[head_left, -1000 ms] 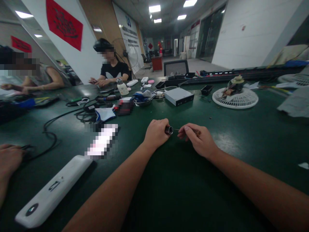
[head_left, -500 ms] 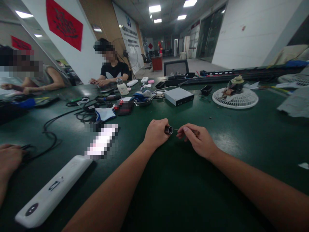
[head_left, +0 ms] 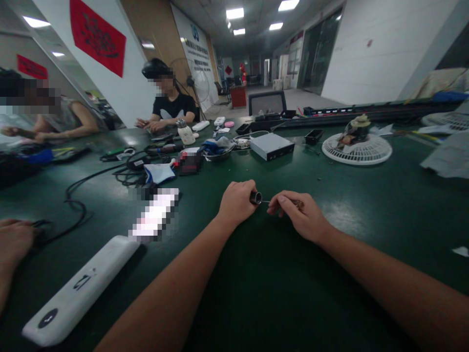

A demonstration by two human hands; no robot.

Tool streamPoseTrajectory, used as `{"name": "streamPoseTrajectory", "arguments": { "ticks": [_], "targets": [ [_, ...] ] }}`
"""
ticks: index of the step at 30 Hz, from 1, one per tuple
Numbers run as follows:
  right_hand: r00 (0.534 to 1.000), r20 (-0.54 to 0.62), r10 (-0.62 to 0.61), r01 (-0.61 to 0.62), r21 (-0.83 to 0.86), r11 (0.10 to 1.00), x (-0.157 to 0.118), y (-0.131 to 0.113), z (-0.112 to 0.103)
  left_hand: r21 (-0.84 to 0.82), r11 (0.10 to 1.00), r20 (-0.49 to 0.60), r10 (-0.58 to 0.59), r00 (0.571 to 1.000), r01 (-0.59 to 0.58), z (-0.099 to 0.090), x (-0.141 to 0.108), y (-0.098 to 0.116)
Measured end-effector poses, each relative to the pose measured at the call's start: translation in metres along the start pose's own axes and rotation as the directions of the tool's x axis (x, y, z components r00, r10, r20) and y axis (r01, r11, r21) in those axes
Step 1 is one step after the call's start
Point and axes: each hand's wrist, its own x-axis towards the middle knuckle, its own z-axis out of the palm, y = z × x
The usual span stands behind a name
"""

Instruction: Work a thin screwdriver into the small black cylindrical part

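Note:
My left hand [head_left: 238, 201] is closed around a dark cylinder [head_left: 255, 198], whose round hollow end faces right. Most of that cylinder is hidden in my fist. Just right of it, my right hand [head_left: 296, 211] has its fingers wrapped on a screwdriver [head_left: 299, 203] with a mottled brown handle. The thin metal shaft points left at the cylinder's hollow end; I cannot tell whether its tip touches. Both hands are low over the green tabletop [head_left: 234, 283].
A white long device [head_left: 82, 288] and a bright blurred screen [head_left: 156, 215] lie at left, near another person's hand [head_left: 14, 244] and black cables [head_left: 82, 208]. Beyond are a grey box-shaped drive [head_left: 271, 145], a white fan grille [head_left: 357, 149] and a white bottle [head_left: 186, 132]. Two people sit across.
My right hand has shifted very slightly, and the screwdriver's shaft shows a little more clearly. My left hand and the cylinder stay in place.

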Motion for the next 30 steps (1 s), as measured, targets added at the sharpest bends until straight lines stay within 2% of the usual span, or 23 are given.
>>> {"name": "streamPoseTrajectory", "arguments": {
  "ticks": [5, 11, 17, 23, 30],
  "targets": [
    [0.994, -0.11, 0.02, -0.024, -0.028, 0.999, 0.0003, 0.0024, -0.0002, 0.004, 1.0, 0.01, 0.001, 1.0, -0.001, -0.0009, 0.0001, 0.0008],
    [1.0, 0.003, 0.011, -0.011, 0.01, 1.0, -0.0007, 0.0009, 0.0004, 0.003, 1.0, 0.012, 0.002, 1.0, -0.002, -0.0016, 0.0003, 0.0006],
    [0.994, -0.111, 0.01, -0.015, -0.044, 0.999, -0.0002, 0.0016, 0.001, 0.01, 1.0, 0.027, -0.004, 1.0, 0.003, -0.0007, 0.0006, 0.0002],
    [1.0, 0.029, 0.003, -0.004, 0.015, 1.0, -0.0001, 0.0013, 0.0008, 0.001, 1.0, -0.001, 0.0, 1.0, 0.0, 0.0001, -0.0001, -0.0003],
    [0.996, -0.085, 0.013, -0.02, -0.075, 0.997, -0.0001, 0.0036, 0.0004, 0.003, 1.0, 0.019, -0.013, 1.0, 0.013, -0.0012, 0.0005, 0.0014]
  ]
}}
